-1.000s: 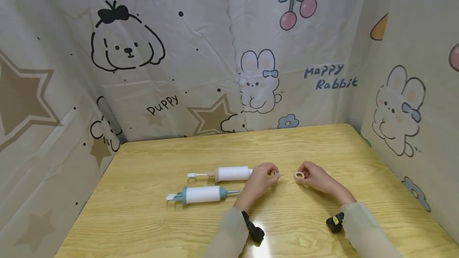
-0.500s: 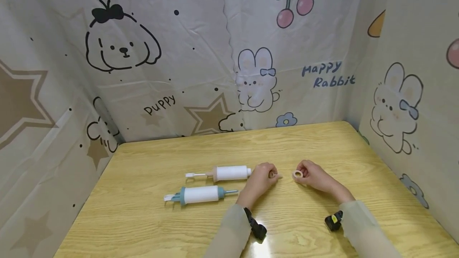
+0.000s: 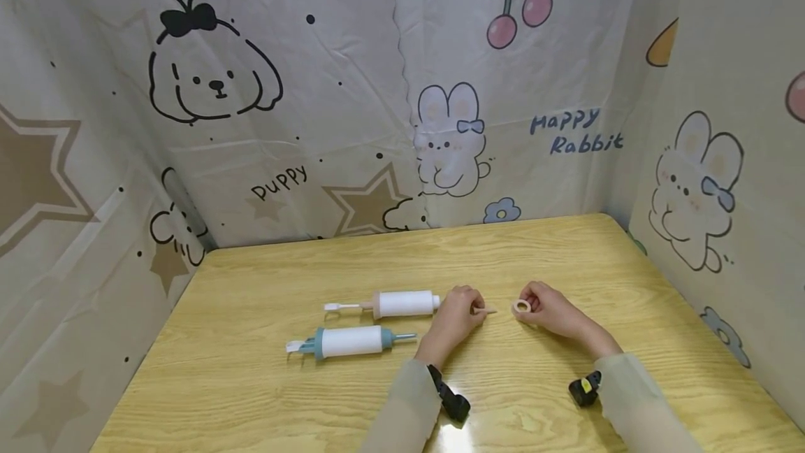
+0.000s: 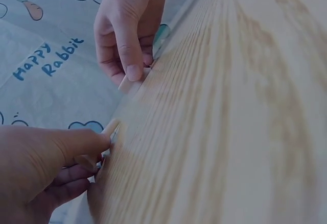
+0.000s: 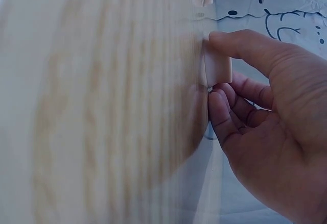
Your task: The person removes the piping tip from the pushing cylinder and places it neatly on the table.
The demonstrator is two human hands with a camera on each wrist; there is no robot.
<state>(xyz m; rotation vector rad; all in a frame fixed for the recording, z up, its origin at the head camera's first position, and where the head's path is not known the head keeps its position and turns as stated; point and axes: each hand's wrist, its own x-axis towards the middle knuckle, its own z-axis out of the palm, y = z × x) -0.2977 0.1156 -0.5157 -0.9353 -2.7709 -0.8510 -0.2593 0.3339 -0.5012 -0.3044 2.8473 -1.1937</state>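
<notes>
A small tan nozzle [image 3: 483,310] lies flat near the middle of the wooden surface [image 3: 566,250]. Its long way runs from side to side, and its thin tip points toward the right edge. The left hand [image 3: 458,313] pinches its fat end with curled fingers.

Just to the right, a little apart from the tip, sits a small tan ring [image 3: 522,307]. The right hand [image 3: 553,313] pinches this ring between the thumb and the other fingers. In the right wrist view the ring [image 5: 218,66] rests against the surface while the thumb presses on it.

Close to the left hand, on its left, lies a white tube with a tan end [image 3: 405,304]. It lies side to side too, and its thin white handle points to the left edge. A little nearer the front edge lies a white tube with blue ends [image 3: 351,342], lined up the same way.

A cloth wall with puppies and rabbits [image 3: 314,124] stands behind the far edge.
</notes>
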